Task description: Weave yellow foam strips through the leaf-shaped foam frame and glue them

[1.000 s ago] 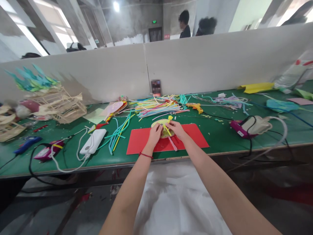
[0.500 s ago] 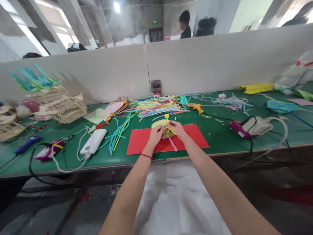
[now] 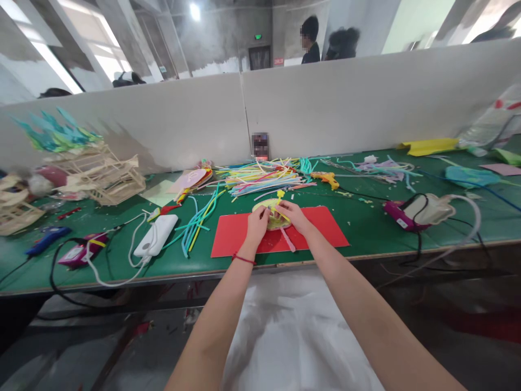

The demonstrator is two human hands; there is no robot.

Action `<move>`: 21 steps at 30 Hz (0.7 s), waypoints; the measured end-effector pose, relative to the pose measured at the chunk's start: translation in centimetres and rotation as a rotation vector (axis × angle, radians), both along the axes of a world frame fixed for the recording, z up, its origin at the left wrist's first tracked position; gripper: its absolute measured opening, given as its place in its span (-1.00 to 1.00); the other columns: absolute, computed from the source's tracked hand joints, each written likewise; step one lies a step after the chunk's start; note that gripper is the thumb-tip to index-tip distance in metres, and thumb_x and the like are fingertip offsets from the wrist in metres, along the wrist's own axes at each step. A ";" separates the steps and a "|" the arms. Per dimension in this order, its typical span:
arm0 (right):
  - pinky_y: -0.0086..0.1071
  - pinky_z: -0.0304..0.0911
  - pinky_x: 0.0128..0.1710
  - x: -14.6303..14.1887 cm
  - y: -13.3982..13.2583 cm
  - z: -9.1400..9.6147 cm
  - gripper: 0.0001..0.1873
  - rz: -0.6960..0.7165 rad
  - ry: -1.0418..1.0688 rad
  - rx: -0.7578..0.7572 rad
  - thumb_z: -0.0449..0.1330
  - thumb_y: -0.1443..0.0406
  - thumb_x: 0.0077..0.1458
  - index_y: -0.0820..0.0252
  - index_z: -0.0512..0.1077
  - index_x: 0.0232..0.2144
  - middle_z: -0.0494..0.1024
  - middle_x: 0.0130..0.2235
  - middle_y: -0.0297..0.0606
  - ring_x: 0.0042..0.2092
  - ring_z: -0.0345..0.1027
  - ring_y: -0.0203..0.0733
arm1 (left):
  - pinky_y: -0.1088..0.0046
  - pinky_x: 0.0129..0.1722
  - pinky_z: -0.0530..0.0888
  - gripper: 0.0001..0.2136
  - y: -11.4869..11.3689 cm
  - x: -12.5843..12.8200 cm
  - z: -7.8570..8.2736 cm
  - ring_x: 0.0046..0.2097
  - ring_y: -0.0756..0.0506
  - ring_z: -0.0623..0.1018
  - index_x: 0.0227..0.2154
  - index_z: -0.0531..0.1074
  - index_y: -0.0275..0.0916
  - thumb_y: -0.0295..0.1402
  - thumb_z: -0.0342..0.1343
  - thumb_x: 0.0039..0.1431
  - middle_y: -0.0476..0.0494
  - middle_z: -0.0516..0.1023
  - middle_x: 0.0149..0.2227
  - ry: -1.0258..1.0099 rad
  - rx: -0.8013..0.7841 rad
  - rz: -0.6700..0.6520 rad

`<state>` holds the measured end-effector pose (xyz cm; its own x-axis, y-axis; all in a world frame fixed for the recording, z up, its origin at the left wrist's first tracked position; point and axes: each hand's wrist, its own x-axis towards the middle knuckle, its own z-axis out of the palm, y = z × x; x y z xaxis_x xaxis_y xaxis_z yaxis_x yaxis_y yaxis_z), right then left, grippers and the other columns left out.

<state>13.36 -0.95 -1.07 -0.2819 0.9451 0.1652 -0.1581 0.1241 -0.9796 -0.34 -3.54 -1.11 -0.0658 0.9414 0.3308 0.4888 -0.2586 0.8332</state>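
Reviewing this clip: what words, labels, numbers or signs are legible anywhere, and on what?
Nothing reads clearly.
Green sign above the far door: too small.
Red sign beside it: too small.
Card against the partition: blurred.
White label on the magenta device: too small.

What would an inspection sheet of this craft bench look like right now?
Surface: green table, with a red sheet under the hands.
Job's things: yellow disc on the red sheet; yellow strip across it; pink strip beside it.
Clutter: pile of coloured strips, orange glue gun, white power bank, wooden stick model.
Hands: left hand holds the disc's edge; right hand pinches the yellow strip.
Cables: white cable by the power bank; black cable at the right.
Surroundings: white partition behind; person beyond it.
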 end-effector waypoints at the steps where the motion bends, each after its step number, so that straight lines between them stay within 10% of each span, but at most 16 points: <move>1: -0.43 0.17 -0.44 0.0 0.0 0.0 -0.68 0.012 -0.009 0.010 0.27 0.09 -0.24 0.22 0.36 -0.54 0.39 -0.58 -0.41 -0.51 0.24 -0.35 | 0.57 -0.49 0.21 -0.77 0.0 0.0 0.0 -0.51 0.06 0.28 -0.61 0.25 -0.27 -0.34 -0.09 0.12 0.05 0.27 -0.61 0.011 0.005 0.013; 11: -0.42 0.14 -0.46 0.3 0.8 -1.0 -0.72 -0.031 0.023 0.016 0.26 0.12 -0.24 0.21 0.38 -0.55 0.41 -0.60 -0.38 -0.51 0.24 -0.33 | 0.50 -0.26 0.39 -0.70 0.1 0.0 -0.4 -0.26 0.00 0.43 -0.11 0.34 -0.21 -0.38 0.07 0.05 -0.12 0.41 -0.22 0.029 0.176 -0.049; 21: -0.44 0.11 -0.49 0.5 1.0 -1.2 -0.85 0.009 0.105 -0.042 0.23 0.25 -0.22 0.22 0.38 -0.60 0.36 -0.65 -0.42 -0.56 0.20 -0.37 | 0.43 -0.11 0.39 -0.78 -0.3 0.1 -0.2 -0.13 -0.05 0.41 -0.19 0.42 -0.19 -0.45 0.06 0.06 -0.12 0.42 -0.20 0.237 0.289 -0.039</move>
<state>13.87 0.04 -2.30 -0.2732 0.9495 0.1544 -0.2614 0.0812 -0.9618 -0.19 -3.86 -1.30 0.0783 0.8072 0.5851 0.6448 -0.4886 0.5878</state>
